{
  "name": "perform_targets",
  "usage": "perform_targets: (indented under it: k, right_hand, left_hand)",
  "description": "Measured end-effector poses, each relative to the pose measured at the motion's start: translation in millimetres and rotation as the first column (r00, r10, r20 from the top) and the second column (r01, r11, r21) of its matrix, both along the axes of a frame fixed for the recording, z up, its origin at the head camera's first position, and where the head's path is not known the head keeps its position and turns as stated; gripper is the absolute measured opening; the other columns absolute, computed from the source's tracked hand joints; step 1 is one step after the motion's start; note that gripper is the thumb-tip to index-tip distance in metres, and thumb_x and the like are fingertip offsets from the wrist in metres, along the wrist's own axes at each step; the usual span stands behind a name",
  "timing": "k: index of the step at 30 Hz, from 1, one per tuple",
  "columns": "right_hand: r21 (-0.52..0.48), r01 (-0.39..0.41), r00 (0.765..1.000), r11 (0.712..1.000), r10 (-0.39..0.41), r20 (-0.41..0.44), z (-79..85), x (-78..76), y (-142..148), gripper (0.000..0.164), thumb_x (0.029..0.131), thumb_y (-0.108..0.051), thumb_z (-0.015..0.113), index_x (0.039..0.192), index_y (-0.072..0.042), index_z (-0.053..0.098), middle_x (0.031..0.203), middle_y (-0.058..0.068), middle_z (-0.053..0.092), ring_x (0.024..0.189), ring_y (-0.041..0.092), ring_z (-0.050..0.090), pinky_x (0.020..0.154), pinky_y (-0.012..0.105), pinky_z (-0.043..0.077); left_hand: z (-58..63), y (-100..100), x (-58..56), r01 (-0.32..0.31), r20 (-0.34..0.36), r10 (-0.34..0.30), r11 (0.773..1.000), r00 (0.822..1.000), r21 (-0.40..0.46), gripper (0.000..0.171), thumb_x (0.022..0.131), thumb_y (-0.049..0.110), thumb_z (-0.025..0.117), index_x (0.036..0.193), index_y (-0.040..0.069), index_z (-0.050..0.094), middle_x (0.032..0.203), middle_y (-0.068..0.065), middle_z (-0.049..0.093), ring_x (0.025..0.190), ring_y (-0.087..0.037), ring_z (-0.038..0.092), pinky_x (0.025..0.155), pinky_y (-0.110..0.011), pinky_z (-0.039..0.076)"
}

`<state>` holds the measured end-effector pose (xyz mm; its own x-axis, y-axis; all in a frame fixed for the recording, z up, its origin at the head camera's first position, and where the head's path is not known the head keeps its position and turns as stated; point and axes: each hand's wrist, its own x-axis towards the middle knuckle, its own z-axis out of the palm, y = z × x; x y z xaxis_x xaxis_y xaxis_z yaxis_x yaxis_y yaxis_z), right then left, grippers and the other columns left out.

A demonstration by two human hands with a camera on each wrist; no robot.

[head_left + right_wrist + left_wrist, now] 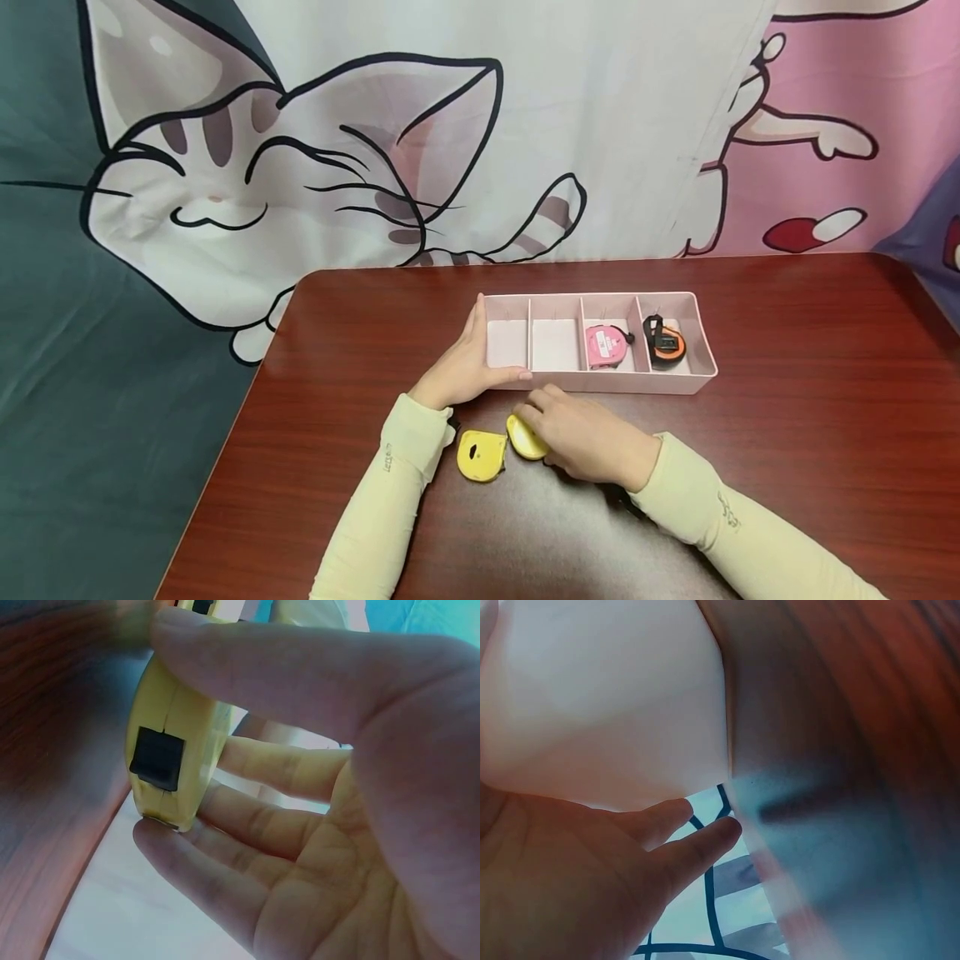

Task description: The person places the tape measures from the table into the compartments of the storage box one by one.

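A pale pink four-compartment box (600,382) stands on the table. My left hand (465,360) lies against its left end, fingers extended along the side and thumb at the front wall; in the left wrist view the hand (577,870) touches the box's pale wall (607,697). With thumb and fingers, my right hand (588,437) grips a yellow tape measure (527,439) in front of the box. The right wrist view shows this tape measure's black button (157,759) between thumb and fingers. Just left of it lies another yellow tape measure (482,456).
Inside the box, a pink tape measure (606,347) sits in the third compartment from the left and a black-and-orange one (664,343) in the rightmost. A cat-print curtain (637,125) hangs behind the brown table (810,400).
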<state>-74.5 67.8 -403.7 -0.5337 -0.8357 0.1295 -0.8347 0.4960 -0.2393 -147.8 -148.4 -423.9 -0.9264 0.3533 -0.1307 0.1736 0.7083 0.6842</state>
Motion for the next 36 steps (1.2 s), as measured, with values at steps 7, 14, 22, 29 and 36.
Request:
perform_targets:
  k: [7, 14, 22, 29, 36]
  right_hand:
    - [-0.007, 0.003, 1.000, 1.000, -0.003, 0.000, 1.0, 0.1, 1.0, 0.058, 0.067, -0.008, 0.088, 0.119, 0.000, 0.063, 0.102, 0.008, 0.059, 0.094, 0.023, 0.056, 0.080, 0.037, 0.054]
    - [-0.007, 0.010, 1.000, 1.000, -0.010, -0.015, -0.1, -0.8, 1.9, 0.060, 0.066, -0.010, 0.090, 0.119, -0.001, 0.063, 0.101, 0.006, 0.058, 0.093, 0.022, 0.055, 0.078, 0.037, 0.055]
    - [-0.019, 0.000, 1.000, 1.000, 0.000, -0.021, 1.7, -2.3, 2.2, 0.061, 0.066, -0.011, 0.090, 0.119, -0.002, 0.063, 0.101, 0.007, 0.058, 0.094, 0.022, 0.056, 0.078, 0.037, 0.055]
    - [-0.019, -0.013, 1.000, 1.000, 0.013, -0.010, 5.5, -5.2, 3.2, 0.065, 0.068, -0.011, 0.089, 0.125, 0.001, 0.061, 0.110, 0.011, 0.061, 0.103, 0.025, 0.057, 0.086, 0.039, 0.054]
    - [-0.019, -0.010, 1.000, 1.000, 0.010, 0.012, 7.5, -6.1, 3.0, 0.069, 0.070, -0.014, 0.090, 0.131, 0.000, 0.059, 0.122, 0.013, 0.061, 0.114, 0.027, 0.056, 0.092, 0.041, 0.053]
  left_hand:
    - [0.4, 0.4, 0.9, 0.002, -0.006, -0.002, 1.000, 1.000, -0.009, 0.137, 0.078, 0.063, 0.078, 0.157, 0.016, -0.023, 0.168, -0.012, -0.011, 0.151, -0.028, 0.017, 0.116, -0.042, 0.029]
    - [0.3, 1.0, 1.1, 0.000, 0.000, 0.000, 1.000, 1.000, -0.009, 0.137, 0.078, 0.062, 0.078, 0.157, 0.016, -0.023, 0.168, -0.011, -0.011, 0.151, -0.029, 0.018, 0.116, -0.042, 0.029]
    - [0.7, 0.7, 0.6, -0.001, -0.018, 0.001, 1.000, 1.000, -0.018, 0.137, 0.078, 0.062, 0.078, 0.157, 0.014, -0.022, 0.167, -0.017, -0.008, 0.151, -0.031, 0.016, 0.117, -0.043, 0.028]
    - [1.0, 0.4, -0.2, -0.003, -0.017, 0.003, 1.000, 1.000, -0.020, 0.138, 0.077, 0.064, 0.078, 0.157, 0.015, -0.023, 0.167, -0.018, -0.009, 0.150, -0.031, 0.018, 0.116, -0.044, 0.029]
    - [0.0, 1.0, -0.3, -0.004, -0.020, 0.003, 1.000, 1.000, -0.017, 0.139, 0.077, 0.064, 0.078, 0.157, 0.015, -0.023, 0.167, -0.017, -0.008, 0.149, -0.032, 0.021, 0.115, -0.044, 0.030]
